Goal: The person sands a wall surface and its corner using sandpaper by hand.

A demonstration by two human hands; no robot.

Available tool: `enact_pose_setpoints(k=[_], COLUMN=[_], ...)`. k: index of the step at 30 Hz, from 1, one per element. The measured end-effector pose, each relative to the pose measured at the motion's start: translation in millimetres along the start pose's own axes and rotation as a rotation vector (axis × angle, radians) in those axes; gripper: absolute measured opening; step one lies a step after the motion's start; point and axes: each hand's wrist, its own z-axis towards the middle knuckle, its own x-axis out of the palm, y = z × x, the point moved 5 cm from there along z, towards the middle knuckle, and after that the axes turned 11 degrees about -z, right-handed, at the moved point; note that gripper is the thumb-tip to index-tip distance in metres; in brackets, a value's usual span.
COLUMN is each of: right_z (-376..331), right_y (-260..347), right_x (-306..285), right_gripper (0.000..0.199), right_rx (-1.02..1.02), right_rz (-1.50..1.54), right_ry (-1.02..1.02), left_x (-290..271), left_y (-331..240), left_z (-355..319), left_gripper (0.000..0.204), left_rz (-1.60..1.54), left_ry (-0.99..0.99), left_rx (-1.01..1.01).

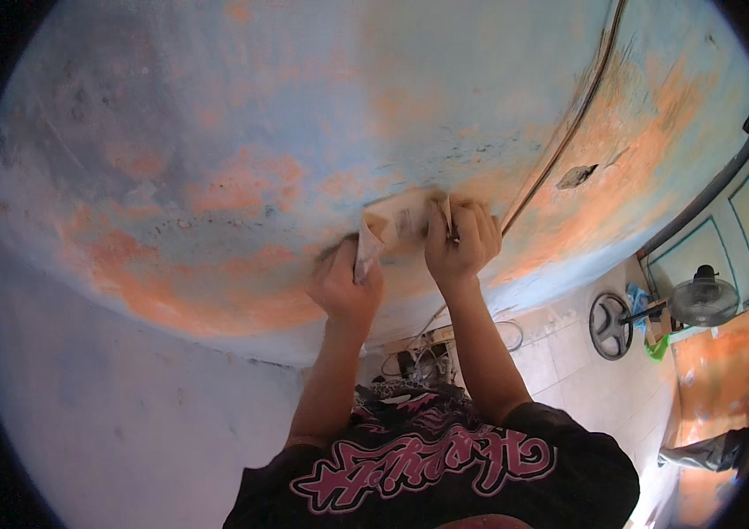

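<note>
A pale tan sheet of sandpaper [403, 217] lies stretched against a patchy blue and orange wall [269, 97], with faint print on its back. Its left end is pinched in my left hand [344, 284], where a corner folds up between the fingers. At the other end my right hand [463, 243] grips the sheet with curled fingers, and an edge stands up beside the thumb. Both hands are close to the wall, a short way apart. The side of the sheet facing the wall is hidden.
A thin brown cable [569, 132] runs down the wall to the right of my hands. Beyond it is a small chipped hole [576, 177]. A standing fan [704, 301] lies on its side near a panelled door [717, 251]. Tangled cords [427, 360] lie on the floor below my arms.
</note>
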Motion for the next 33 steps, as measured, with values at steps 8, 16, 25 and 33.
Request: enact_pose_setpoints(k=[8,16,25,33], right_z=[-83,-36,-15,-100], right_y=[-30,-40,-39,-40], right_x=[-2,-7,-7,-2], right_gripper=[0.013,0.018,0.02,0.019], right_rx=[0.072,0.054,0.067,0.062], right_rz=[-0.012,0.009,-0.005,-0.037], right_ry=[0.218,0.155,0.073,0.156], left_x=[19,29,31,22], left_y=[3,-12,-15,18], left_z=[-71,-46,-31,-101], left_gripper=[0.015,0.022,0.02,0.017], left_rz=[0.08,0.055,0.041,0.135], left_ry=[0.325,0.102,0.087,0.11], left_rx=[-0.396,-0.108,-0.144,-0.285])
